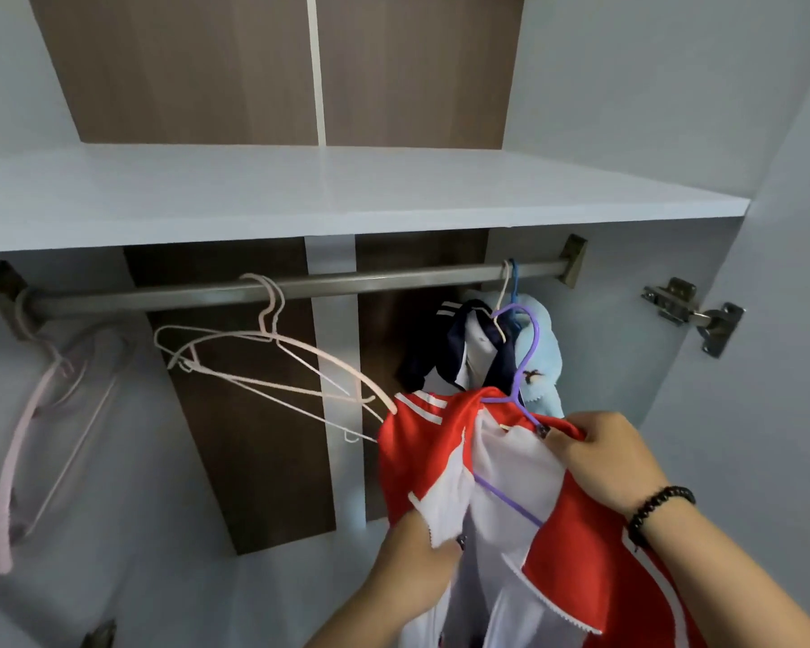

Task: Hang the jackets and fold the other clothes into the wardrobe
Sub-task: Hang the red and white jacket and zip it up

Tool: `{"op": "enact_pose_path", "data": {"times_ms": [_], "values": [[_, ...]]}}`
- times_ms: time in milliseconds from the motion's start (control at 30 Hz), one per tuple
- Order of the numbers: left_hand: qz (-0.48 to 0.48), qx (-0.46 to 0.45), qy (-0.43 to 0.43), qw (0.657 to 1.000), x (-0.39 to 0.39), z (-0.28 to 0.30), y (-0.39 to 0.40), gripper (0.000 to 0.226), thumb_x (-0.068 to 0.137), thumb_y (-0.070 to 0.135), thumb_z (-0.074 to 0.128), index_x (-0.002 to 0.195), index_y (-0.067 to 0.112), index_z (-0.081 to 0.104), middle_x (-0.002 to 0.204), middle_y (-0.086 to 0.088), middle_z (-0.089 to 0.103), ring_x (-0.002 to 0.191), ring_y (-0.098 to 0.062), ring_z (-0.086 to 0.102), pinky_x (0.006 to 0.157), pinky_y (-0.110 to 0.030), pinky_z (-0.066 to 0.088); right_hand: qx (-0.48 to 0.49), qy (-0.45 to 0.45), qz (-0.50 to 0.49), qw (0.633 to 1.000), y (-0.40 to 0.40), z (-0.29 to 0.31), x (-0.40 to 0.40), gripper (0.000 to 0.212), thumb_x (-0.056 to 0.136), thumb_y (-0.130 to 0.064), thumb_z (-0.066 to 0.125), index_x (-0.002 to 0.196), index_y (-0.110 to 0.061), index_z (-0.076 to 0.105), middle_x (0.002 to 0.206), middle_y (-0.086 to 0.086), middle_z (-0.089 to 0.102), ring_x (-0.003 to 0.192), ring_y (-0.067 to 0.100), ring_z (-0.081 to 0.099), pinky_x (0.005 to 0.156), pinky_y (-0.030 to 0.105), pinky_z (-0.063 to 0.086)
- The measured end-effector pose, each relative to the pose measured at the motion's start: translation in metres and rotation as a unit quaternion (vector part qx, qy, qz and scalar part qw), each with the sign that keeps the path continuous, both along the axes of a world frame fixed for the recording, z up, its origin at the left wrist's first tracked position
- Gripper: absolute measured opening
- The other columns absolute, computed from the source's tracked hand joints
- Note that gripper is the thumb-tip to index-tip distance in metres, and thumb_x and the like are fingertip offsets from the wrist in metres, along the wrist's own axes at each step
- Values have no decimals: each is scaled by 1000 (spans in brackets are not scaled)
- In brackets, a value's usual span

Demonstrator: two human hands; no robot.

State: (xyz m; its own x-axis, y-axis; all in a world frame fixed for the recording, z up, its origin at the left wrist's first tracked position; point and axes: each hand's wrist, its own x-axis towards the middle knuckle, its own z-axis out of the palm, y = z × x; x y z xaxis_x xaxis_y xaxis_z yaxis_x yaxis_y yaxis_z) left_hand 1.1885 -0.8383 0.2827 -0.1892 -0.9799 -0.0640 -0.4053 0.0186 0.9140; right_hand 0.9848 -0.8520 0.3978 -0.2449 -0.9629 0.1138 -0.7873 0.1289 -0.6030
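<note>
Red and white, the jacket (445,460) is held low at the right of the wardrobe, on a purple hanger (515,367). The hook of the hanger points up toward the rod (300,287), which lies above and just behind it, running left to right. The right hand (604,456) is nearer to the hook; its fingers are pinched on the collar beside the hanger. The left hand (417,554) is closed on the white front edge, lower down. Two jackets (482,353) are already hung there.

Head view, close (angled slightly up) toward wardrobe rail (300,285)
</note>
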Motion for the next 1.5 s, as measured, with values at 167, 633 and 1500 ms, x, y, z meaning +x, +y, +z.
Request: {"op": "enact_pose_path", "data": {"times_ms": [167,633,1500], "values": [[-65,-17,-61,996,-33,-25,-37,65,95,20,53,150,22,20,125,33,-3,127,7,7,75,17,-5,41,25,-7,999,-23,-13,-19,37,87,-24,62,56,-7,51,42,-1,37,48,18,34,49,30,30],[146,25,68,987,-21,7,-112,27,98,36,50,107,16,66,95,-5,71,82,-12,65,76,-23,48,-54,0,46,998,-134,9,-2,27,86,-22,62,69,-1,64,56,7,52,57,22,46,51,27,33],[234,-46,113,965,33,-3,-57,34,86,27,72,115,39,58,107,31,66,103,21,54,78,5,38,-263,195,12,945,-141,-68,60,72,52,15,63,123,3,56,115,25,54,100,41,53,94,50,34]]}}
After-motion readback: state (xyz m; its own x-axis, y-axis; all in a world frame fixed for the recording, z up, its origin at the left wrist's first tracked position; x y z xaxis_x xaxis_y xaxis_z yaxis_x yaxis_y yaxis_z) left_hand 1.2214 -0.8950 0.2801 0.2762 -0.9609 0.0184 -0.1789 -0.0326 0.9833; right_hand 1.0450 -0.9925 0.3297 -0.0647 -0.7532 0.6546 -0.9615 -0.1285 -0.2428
